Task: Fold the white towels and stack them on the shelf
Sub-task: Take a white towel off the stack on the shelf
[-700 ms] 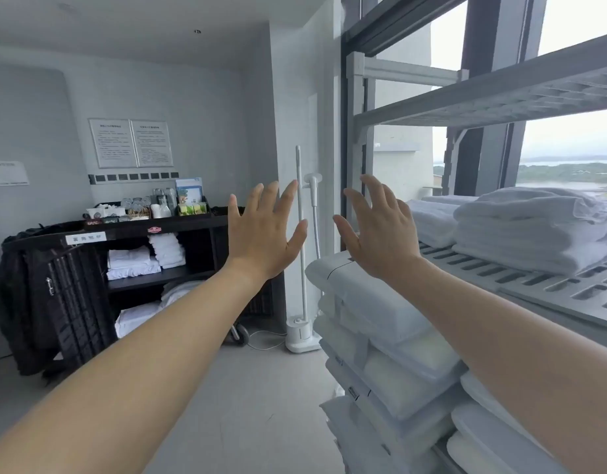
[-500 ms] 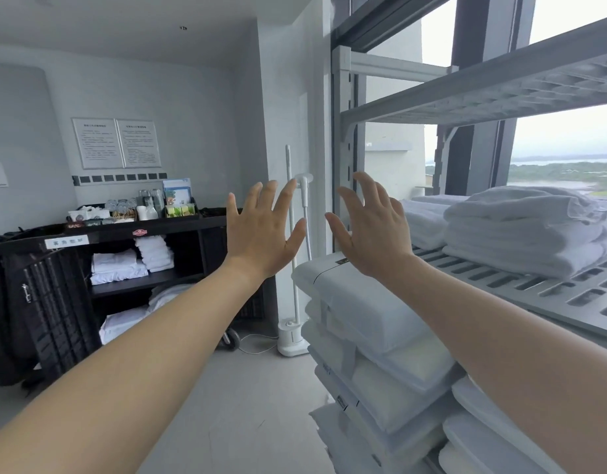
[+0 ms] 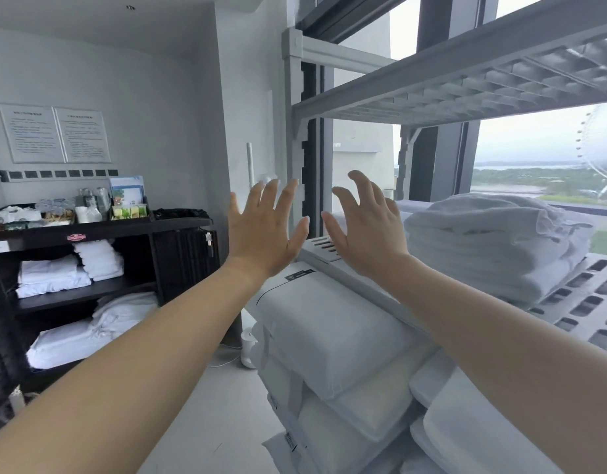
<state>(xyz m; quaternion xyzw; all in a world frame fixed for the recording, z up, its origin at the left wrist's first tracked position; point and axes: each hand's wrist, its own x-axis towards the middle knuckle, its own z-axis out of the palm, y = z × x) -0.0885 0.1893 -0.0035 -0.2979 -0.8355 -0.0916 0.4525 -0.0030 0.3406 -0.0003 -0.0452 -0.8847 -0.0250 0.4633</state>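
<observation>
Nearest the camera, two bare forearms reach forward over a stack of white bagged pillows [image 3: 329, 330] piled beside the rack. The left hand [image 3: 261, 230] is raised with its back to the camera, fingers straight and spread, holding nothing. The right hand [image 3: 367, 230] hangs just beside it, fingers spread and slightly curved, also empty and touching nothing. Right of that hand, the folded white towels [image 3: 483, 248] lie in a stack on the grey slotted shelf [image 3: 585, 302], with an upper shelf [image 3: 466, 87] above them. Further off to the left stands a black cart [image 3: 179, 227] bearing folded white linen [image 3: 56, 275] on its lower levels and small supplies on top. Two framed notices [image 3: 56, 133] hang on the far wall. Behind the rack, a window shows a Ferris wheel [image 3: 599, 155].
</observation>
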